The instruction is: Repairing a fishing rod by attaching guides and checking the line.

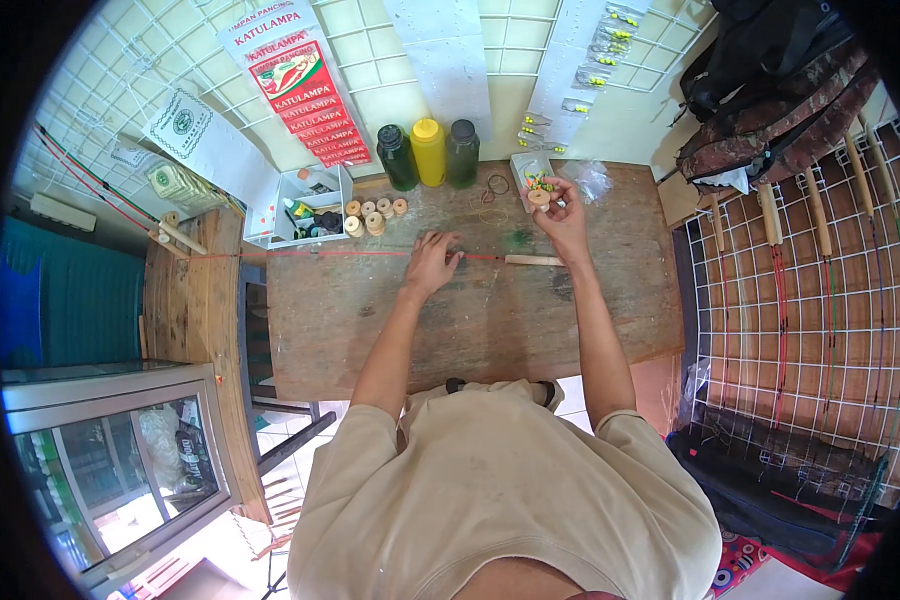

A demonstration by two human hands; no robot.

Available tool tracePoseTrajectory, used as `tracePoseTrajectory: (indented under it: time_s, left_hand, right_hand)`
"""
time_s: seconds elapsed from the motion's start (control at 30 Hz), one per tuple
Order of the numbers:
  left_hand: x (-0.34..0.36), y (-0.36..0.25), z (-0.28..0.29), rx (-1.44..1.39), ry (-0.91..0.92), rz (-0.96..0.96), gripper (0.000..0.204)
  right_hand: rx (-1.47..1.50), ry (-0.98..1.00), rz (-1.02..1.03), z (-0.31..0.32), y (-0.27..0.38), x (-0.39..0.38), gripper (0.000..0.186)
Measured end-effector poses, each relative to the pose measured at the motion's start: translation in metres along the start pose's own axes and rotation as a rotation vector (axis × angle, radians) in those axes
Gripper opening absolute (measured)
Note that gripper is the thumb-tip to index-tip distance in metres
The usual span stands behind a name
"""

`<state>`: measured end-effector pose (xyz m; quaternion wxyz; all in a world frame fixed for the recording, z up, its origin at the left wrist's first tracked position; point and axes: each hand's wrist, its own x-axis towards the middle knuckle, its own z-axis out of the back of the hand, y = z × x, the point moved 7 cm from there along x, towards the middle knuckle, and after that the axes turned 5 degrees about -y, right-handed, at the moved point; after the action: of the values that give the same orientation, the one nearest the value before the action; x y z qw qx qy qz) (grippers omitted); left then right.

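Observation:
A thin red fishing rod (360,253) with a pale wooden handle (533,260) lies across the wooden table. Over the shaft, left of the handle, rests my left hand (432,264), its fingers and thumb apart; whether it touches the rod is hard to tell. My right hand (567,222) is raised beyond the handle and pinches a small wooden spool (539,199). Just past that hand stands a small white box (523,168) with bright green and yellow bits in it. Several similar wooden spools (374,222) are grouped at the back left.
Two dark bottles (397,160) flank a yellow bottle (429,153) along the back wall. A white tray (322,190) holds small bottles at the back left. Loose rings of line (495,187) and a clear plastic bag (592,182) lie near my right hand. Rods hang on a right-hand grid (750,300).

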<state>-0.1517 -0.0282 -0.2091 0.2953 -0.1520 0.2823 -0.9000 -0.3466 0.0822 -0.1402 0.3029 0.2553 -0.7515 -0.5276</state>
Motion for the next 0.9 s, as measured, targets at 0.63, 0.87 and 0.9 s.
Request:
tracePoseTrajectory:
  time_s: [0.63,0.87,0.9]
  left_hand:
    - [-0.012,0.011,-0.014,-0.017,0.066,-0.054,0.033]
    - [-0.001,-0.018,0.005,-0.041,-0.070,-0.116,0.036]
    - [0.003,-0.026,0.012,-0.063,-0.120,-0.120,0.036]
  right_hand:
    - [0.617,-0.235,-0.152,0.026,0.009,0.030,0.037]
    - [0.474,-0.102,-0.192,-0.003,0.016,0.029,0.039]
    - [0.436,-0.095,-0.200,-0.005,0.017,0.029,0.040]
